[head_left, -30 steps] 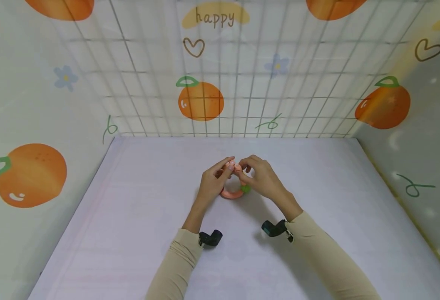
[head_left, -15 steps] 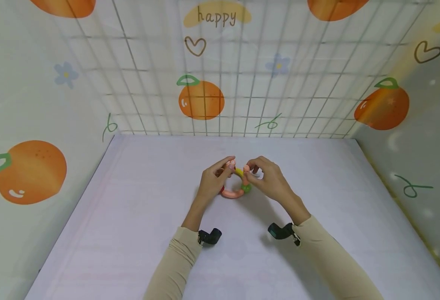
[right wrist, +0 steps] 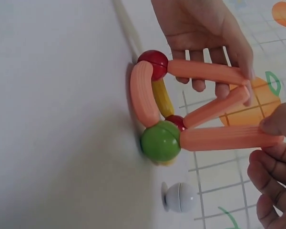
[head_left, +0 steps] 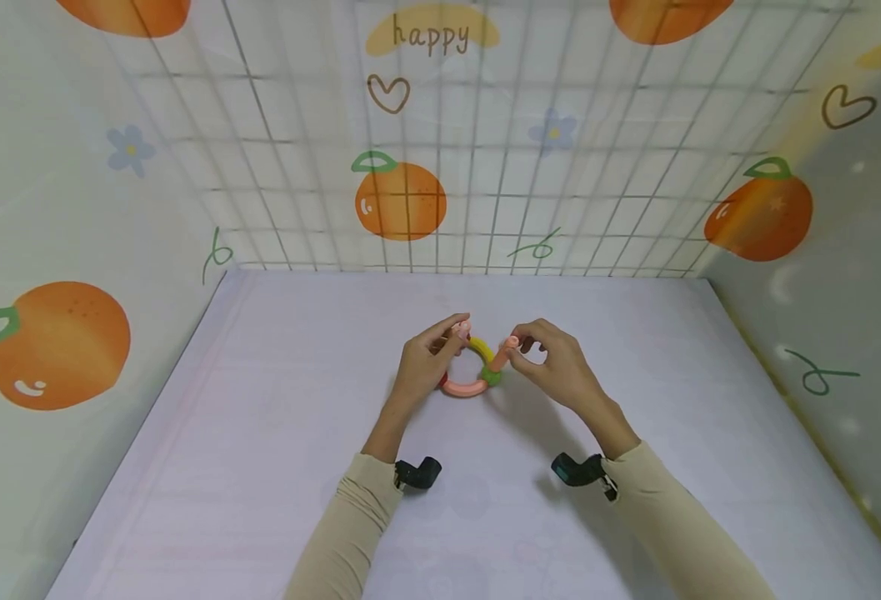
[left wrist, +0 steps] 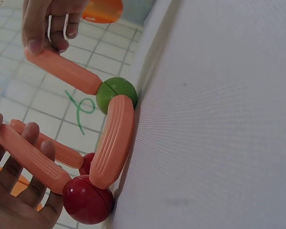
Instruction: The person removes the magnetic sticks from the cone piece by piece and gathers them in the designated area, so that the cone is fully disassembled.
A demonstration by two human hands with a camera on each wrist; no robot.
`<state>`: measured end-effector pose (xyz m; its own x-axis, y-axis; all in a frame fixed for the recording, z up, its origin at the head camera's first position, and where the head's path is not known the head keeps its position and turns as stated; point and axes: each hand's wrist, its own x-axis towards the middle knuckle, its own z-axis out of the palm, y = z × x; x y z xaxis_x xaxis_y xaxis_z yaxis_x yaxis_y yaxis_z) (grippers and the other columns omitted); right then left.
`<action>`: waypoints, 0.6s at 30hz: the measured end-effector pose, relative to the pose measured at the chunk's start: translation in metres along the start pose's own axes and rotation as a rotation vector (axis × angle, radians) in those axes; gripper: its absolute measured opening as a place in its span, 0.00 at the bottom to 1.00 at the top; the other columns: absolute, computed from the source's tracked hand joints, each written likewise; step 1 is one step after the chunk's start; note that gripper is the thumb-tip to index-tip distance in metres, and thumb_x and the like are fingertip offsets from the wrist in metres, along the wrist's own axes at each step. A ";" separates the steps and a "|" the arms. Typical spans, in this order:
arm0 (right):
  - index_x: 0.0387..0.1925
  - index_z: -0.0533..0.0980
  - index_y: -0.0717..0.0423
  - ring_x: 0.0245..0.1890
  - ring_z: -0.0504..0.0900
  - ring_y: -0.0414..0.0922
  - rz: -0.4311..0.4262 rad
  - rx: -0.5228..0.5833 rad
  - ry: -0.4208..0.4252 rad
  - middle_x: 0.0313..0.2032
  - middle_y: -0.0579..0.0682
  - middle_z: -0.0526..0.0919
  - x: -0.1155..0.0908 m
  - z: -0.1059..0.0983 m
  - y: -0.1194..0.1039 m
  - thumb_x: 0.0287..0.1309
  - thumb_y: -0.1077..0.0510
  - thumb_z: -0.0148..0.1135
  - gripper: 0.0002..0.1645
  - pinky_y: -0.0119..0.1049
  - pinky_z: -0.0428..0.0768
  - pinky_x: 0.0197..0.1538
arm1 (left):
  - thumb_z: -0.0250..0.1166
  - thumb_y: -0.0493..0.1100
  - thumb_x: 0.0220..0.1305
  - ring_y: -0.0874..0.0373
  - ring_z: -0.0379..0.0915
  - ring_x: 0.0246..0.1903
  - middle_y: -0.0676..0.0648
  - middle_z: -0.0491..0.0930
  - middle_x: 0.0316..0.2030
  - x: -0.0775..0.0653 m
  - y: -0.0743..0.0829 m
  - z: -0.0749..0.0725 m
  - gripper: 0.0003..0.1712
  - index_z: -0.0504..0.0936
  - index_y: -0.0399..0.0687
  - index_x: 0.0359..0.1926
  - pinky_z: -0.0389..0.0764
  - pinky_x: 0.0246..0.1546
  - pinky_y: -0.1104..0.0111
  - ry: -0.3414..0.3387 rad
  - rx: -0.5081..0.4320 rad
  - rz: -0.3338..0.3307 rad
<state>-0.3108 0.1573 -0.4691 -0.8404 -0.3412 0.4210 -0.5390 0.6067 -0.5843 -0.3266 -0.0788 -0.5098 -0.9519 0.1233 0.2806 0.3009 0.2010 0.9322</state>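
Note:
A ring of curved toy rods and balls lies on the table, with a salmon rod (head_left: 464,389) in front and a yellow rod (head_left: 481,348) behind. My left hand (head_left: 421,367) holds the meeting tops of two raised salmon rods: one (right wrist: 207,71) from the near red ball (right wrist: 155,64), another (right wrist: 217,107) from the far red ball (right wrist: 176,121). To the right, my right hand (head_left: 560,367) pinches the upper end of a third salmon rod (left wrist: 64,71). Its lower end joins the green ball (left wrist: 116,95), and its top stands apart from the other two.
A white ball (right wrist: 180,197) rests on the table beyond the green ball, in the right wrist view. White table surface (head_left: 260,467) surrounds the ring. Fruit-printed sheeting (head_left: 402,200) over a wire grid borders the back; printed walls flank both sides.
My right hand has moved to the right, tilting its salmon rod outward, away from the tops in my left hand. The left hand stays almost still.

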 end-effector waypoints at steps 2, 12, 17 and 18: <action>0.45 0.81 0.54 0.39 0.78 0.47 0.019 0.007 0.003 0.40 0.46 0.82 -0.003 -0.001 0.001 0.61 0.58 0.70 0.11 0.47 0.77 0.42 | 0.61 0.56 0.72 0.58 0.81 0.37 0.48 0.87 0.40 0.000 0.000 0.000 0.20 0.81 0.62 0.62 0.80 0.41 0.64 0.001 0.006 -0.002; 0.45 0.80 0.54 0.38 0.79 0.43 -0.004 0.009 0.033 0.38 0.45 0.81 -0.016 -0.008 0.013 0.60 0.60 0.70 0.12 0.47 0.77 0.41 | 0.61 0.58 0.71 0.60 0.80 0.38 0.53 0.87 0.39 0.001 -0.003 -0.001 0.19 0.81 0.68 0.61 0.79 0.41 0.65 0.003 0.016 0.005; 0.45 0.81 0.55 0.38 0.79 0.44 0.012 0.009 0.035 0.38 0.46 0.81 -0.023 -0.010 0.020 0.60 0.60 0.70 0.11 0.49 0.78 0.40 | 0.60 0.61 0.71 0.59 0.80 0.38 0.55 0.87 0.38 0.001 -0.003 -0.002 0.20 0.81 0.69 0.60 0.79 0.40 0.65 0.002 0.013 0.002; 0.45 0.81 0.55 0.38 0.79 0.44 0.020 0.009 0.032 0.38 0.46 0.81 -0.024 -0.010 0.021 0.60 0.60 0.69 0.11 0.48 0.78 0.40 | 0.60 0.61 0.71 0.59 0.80 0.38 0.55 0.87 0.38 0.001 -0.003 -0.002 0.20 0.81 0.69 0.61 0.79 0.40 0.65 0.001 0.013 0.001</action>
<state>-0.3014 0.1858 -0.4846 -0.8490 -0.3054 0.4312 -0.5226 0.6064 -0.5993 -0.3289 -0.0810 -0.5122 -0.9516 0.1227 0.2817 0.3025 0.2137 0.9289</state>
